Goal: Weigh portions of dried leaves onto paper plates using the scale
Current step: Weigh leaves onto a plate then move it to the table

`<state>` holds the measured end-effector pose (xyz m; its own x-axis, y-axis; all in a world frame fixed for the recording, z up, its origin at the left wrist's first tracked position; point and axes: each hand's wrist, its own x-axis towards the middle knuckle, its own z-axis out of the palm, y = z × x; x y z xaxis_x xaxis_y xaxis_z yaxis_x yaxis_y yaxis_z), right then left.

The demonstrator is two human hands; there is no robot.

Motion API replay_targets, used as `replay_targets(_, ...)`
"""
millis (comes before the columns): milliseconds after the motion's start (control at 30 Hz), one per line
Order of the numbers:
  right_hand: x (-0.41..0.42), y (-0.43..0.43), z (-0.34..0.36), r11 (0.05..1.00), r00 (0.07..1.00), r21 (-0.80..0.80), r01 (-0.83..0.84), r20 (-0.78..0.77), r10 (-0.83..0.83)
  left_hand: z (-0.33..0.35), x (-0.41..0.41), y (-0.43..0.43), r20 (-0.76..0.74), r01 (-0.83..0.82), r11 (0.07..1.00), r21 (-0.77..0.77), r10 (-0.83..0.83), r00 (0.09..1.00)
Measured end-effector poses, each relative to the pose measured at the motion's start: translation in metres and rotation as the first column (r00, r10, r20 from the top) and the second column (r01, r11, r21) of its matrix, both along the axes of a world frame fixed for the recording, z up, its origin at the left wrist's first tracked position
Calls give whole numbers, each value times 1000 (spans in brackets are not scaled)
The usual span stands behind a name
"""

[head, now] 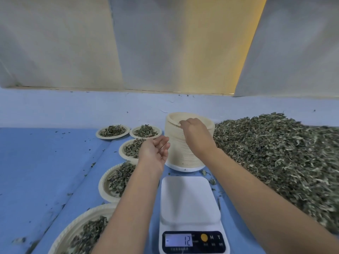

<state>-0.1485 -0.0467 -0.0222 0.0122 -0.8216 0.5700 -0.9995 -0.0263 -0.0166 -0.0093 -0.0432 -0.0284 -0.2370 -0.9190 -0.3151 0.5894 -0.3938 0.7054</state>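
Five filled plates [102,186] lie left of the bare scale [189,198]; a big leaf pile [275,153] waits right of it. Right hand [194,131] pinches the top plate [174,118] of the stack [180,153]; left hand [154,151] is relaxed, empty.

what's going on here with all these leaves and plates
A person is weighing out portions. The right hand pinches the rim of the top plate on the stack of paper plates, while the left hand is open beside the stack. The scale in front is bare and its display shows minus 12. Five filled plates sit to the left, and the heap of dried leaves lies to the right.
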Motion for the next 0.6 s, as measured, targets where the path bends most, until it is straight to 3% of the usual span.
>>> replay_targets(133, 7, 8, 4, 984, 994, -146, -103, 14, 106, 2, -3, -5, 81, -28, 994, -110, 37, 996)
replay_targets(267, 23, 42, 1, 873, 949, -370, -316, -109, 297, 8, 2, -6, 60, -98, 968, -229, 114, 992)
replay_targets(400, 28, 79, -13, 837, 924, -393, -381, -162, 345, 3, 13, 10, 103, -151, 920, -361, 200, 974)
replay_targets(500, 25, 96, -24, 847, 931, -386, -364, -160, 327, -4, 16, 31, 118, -204, 912, -356, 260, 958)
replay_targets(600, 26, 105, -35, 847, 919, -358, -393, -175, 352, -13, 19, 49, 288, -170, 860, -481, 338, 896)
